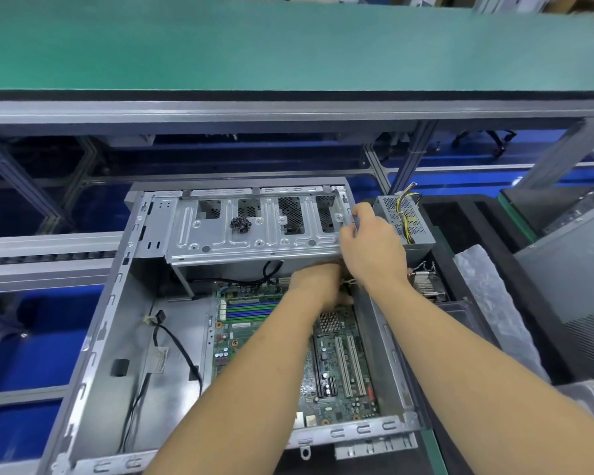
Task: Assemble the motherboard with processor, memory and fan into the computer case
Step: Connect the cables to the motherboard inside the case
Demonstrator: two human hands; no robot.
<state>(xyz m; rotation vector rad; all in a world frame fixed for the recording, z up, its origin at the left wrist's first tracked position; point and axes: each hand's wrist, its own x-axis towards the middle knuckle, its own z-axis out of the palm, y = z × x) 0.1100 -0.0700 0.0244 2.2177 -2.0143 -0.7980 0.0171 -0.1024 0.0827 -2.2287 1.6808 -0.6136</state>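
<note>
Reaching into the case (93,341), the left hand (318,286) is above the motherboard (254,334), its fingers hidden; right hand (371,245) fingers hold the drive cage (254,231) edge.

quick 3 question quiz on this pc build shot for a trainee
1. True or false: the motherboard already lies inside the computer case.
2. What does the right hand grip? A) drive cage B) power supply C) loose cable
3. Where does the power supply sit?

Key
1. True.
2. A, the drive cage, at its right end.
3. Outside the case, just right of it, behind the right hand.
</note>
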